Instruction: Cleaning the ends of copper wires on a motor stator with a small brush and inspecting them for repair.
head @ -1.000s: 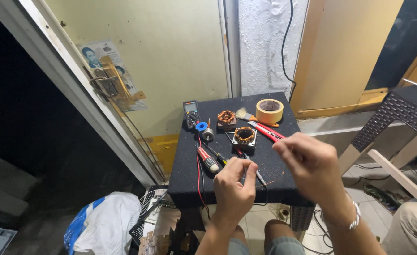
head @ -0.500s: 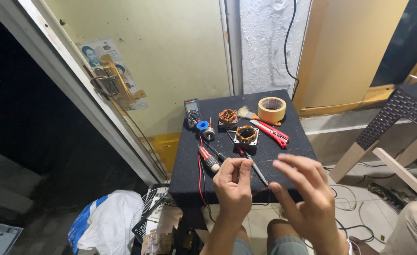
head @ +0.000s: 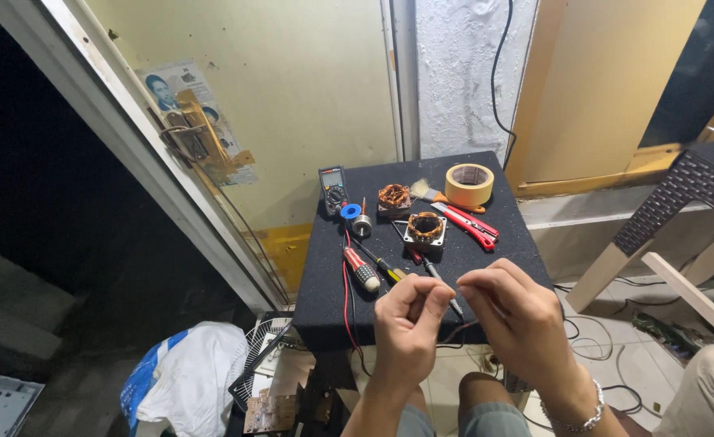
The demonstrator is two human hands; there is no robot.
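Above the black table (head: 502,243), left hand (head: 405,328) and right hand (head: 519,316) each pinch, grip pressed together; pinched thing too small to tell.

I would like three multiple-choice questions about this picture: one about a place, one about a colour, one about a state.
1. Where is the roll of tape?
A. far right corner of the black table
B. on the floor
C. in a hand

2. What colour is the cutter beside it?
A. green
B. red
C. white

3. How are the left hand and right hand?
A. flat on the table
B. raised, fingertips pinched close together
C. holding the multimeter

Answers: 1 A, it lies at that corner. 2 B, its body is red. 3 B, both hover before the table.
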